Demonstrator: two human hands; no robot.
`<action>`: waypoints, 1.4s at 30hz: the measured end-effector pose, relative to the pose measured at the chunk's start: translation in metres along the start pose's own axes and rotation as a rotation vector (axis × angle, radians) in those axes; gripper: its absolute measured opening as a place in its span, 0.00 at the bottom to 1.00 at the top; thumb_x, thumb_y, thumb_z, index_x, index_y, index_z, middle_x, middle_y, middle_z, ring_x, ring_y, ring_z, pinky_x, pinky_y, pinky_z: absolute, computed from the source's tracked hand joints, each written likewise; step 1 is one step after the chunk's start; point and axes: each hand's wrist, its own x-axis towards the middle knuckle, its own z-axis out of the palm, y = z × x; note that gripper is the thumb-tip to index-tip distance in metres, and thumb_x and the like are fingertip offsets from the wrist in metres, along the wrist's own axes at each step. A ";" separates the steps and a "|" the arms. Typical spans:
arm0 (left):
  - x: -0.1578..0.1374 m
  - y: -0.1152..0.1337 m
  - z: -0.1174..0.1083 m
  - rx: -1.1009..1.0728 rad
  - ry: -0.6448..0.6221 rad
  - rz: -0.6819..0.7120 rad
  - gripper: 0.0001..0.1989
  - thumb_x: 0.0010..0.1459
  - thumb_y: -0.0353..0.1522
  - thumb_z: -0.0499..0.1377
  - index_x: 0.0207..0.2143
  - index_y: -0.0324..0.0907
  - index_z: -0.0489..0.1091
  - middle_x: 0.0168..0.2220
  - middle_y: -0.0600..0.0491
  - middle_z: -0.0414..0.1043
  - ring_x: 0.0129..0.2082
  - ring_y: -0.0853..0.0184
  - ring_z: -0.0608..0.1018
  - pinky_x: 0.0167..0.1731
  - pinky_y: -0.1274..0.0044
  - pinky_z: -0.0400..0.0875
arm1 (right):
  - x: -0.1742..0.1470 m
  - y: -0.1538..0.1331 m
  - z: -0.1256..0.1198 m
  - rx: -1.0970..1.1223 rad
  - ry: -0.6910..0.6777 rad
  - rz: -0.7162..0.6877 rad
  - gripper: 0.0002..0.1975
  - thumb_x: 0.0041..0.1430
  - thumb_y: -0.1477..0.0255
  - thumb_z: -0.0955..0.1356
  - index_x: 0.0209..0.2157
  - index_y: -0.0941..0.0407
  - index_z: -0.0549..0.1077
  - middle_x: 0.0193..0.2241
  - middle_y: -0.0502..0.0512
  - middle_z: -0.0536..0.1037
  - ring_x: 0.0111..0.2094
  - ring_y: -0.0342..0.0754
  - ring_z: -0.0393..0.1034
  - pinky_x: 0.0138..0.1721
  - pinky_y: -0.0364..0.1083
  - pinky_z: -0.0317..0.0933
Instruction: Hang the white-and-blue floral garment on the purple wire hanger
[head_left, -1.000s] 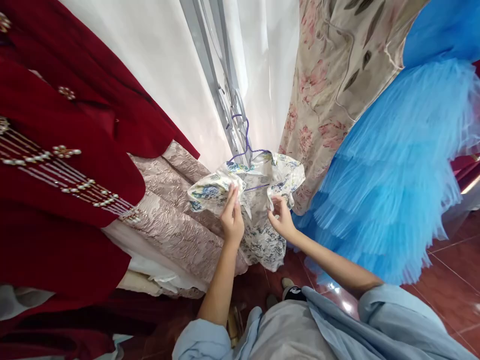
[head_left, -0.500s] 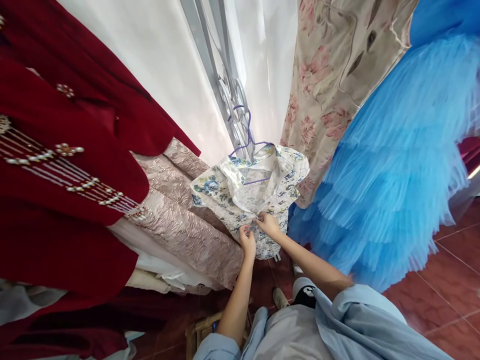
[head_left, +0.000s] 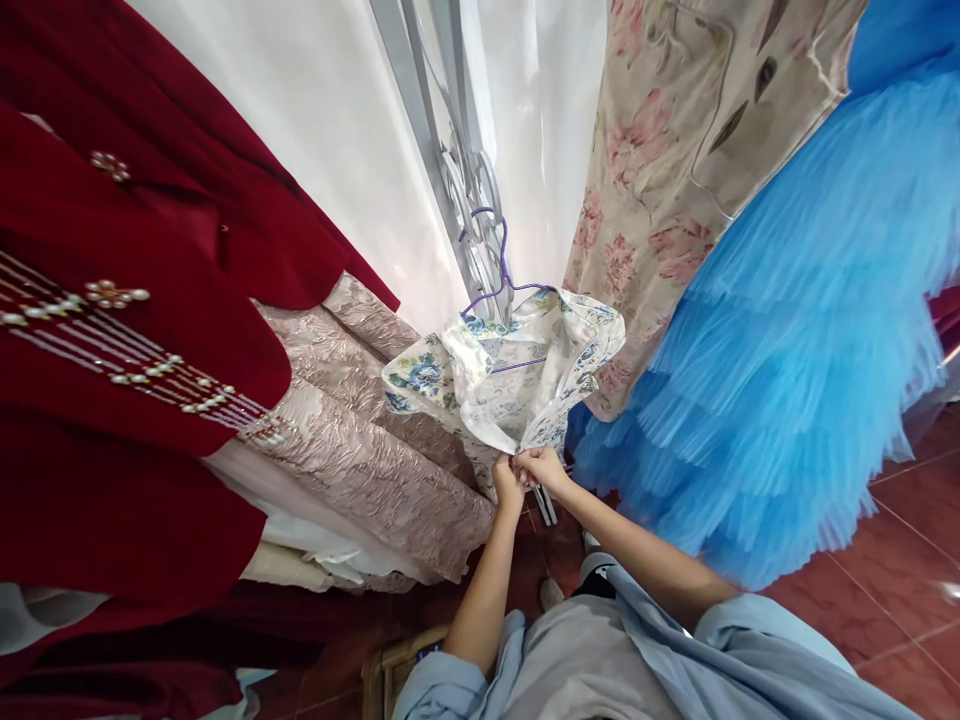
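Note:
A white blouse with blue flowers [head_left: 424,375] hangs on a purple hanger [head_left: 504,262], its neckline gaping. My left hand [head_left: 508,483] and my right hand [head_left: 541,468] meet at the lower end of that neckline. Both are closed, with fingers pinching the blouse's front edges, and the fingertips nearly touch. The cloth between them is pulled down toward me. Whether a button or other fastener sits between the fingers is too small to make out. The lower part of the blouse is partly hidden behind my hands.
On the left hang a dark red dress with bead strings [head_left: 150,340] and a pink brocade garment [head_left: 375,450]. A floral beige dress [head_left: 630,180] and a tiered blue tulle dress [head_left: 780,320] hang right. Metal rails [head_left: 431,100] rise behind the hanger. Below are red floor tiles [head_left: 862,590] and a wooden piece [head_left: 382,665].
My left hand has moved up against the right and closed on the blouse's edge. Both hands have drawn the front down and toward me, so the neckline gapes wider.

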 end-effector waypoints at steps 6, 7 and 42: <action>-0.016 0.000 0.007 0.051 -0.004 0.085 0.17 0.59 0.43 0.55 0.28 0.39 0.73 0.26 0.46 0.77 0.29 0.60 0.80 0.34 0.74 0.71 | -0.002 -0.078 -0.025 0.239 0.100 -0.161 0.18 0.51 0.66 0.68 0.12 0.55 0.66 0.10 0.50 0.67 0.12 0.39 0.52 0.15 0.42 0.50; -0.019 0.000 0.009 0.053 -0.020 0.080 0.18 0.60 0.44 0.55 0.28 0.39 0.72 0.25 0.46 0.77 0.28 0.60 0.81 0.32 0.74 0.71 | 0.000 -0.103 -0.032 0.273 0.105 -0.210 0.18 0.51 0.65 0.69 0.13 0.55 0.67 0.11 0.50 0.68 0.12 0.39 0.53 0.15 0.42 0.49; 0.054 0.288 -0.125 0.130 0.438 1.074 0.09 0.69 0.34 0.54 0.39 0.39 0.72 0.38 0.48 0.73 0.39 0.67 0.75 0.40 0.75 0.71 | 0.017 -0.083 -0.020 -0.153 0.229 -0.328 0.11 0.53 0.66 0.67 0.22 0.56 0.69 0.18 0.51 0.72 0.21 0.45 0.65 0.24 0.42 0.53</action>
